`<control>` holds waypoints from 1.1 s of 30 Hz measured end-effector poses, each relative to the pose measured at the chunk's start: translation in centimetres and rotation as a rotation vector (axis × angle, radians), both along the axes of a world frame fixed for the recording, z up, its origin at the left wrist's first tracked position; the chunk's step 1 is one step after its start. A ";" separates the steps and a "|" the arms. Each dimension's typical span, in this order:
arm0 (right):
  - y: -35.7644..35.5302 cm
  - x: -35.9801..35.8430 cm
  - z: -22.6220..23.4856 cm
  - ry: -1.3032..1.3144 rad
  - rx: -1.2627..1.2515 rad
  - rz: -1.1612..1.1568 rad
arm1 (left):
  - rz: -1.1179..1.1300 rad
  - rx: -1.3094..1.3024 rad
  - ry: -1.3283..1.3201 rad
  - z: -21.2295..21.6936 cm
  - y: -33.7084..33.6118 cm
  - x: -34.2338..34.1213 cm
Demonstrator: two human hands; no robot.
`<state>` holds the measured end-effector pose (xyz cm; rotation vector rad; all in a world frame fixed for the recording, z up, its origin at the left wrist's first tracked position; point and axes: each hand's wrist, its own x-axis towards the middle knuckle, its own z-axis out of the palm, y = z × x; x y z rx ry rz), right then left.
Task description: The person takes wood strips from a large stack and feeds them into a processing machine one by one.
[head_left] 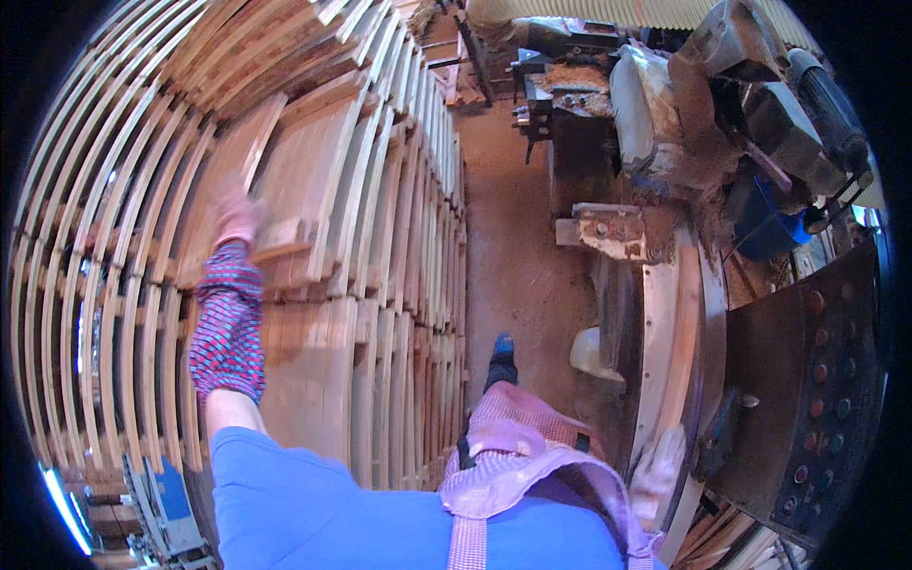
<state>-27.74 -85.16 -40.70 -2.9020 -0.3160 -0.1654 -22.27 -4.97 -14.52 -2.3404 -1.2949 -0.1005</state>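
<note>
Left hand point(237, 217) outstretched, touching stacked wooden slats point(380, 190).

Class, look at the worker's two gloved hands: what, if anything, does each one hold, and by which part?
The left hand rests on the end of a wooden board on the stack; a closed grip cannot be told. The right hand lies against the machine table's edge, holding nothing visible.

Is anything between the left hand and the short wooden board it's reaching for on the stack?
Nothing visible. The gloved left hand already lies on the flat, reddish-brown short wooden board atop the stack of wooden slats, with no gap or object between them. The right hand hangs low beside the machine's curved rail.
</note>
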 end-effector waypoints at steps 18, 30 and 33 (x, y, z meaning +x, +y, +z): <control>19.2 16.9 8.4 0.383 1.093 0.456 | -0.316 -1.749 -1.161 -0.7 -21.4 -1.4; 4.1 -4.3 7.7 0.358 0.568 -0.072 | 0.076 -2.652 -1.365 -28.3 -52.0 2.3; -1.6 -7.9 3.4 0.281 0.172 -0.206 | 0.163 -2.673 -1.293 -26.3 -52.9 2.2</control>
